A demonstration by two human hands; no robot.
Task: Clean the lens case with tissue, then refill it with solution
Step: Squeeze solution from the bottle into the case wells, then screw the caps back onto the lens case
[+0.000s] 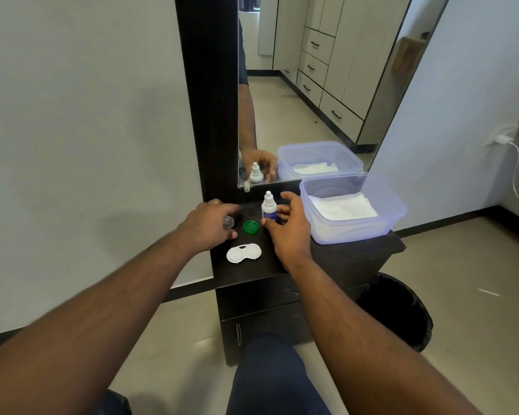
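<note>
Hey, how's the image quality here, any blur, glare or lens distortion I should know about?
Head view: wide-angle bending curves the mirror frame and walls; soft even light, no harsh glare; solution bottle and lens case reasonably sharp; left hand slightly blurred.

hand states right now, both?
Left hand: holding a small clear cap.
Right hand: fingers relaxed around the solution bottle; real grip cannot be told.

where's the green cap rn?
In the head view the green cap lies flat on the black table, between the left hand and right hand, just in front of the solution bottle and behind the white lens case.
</note>
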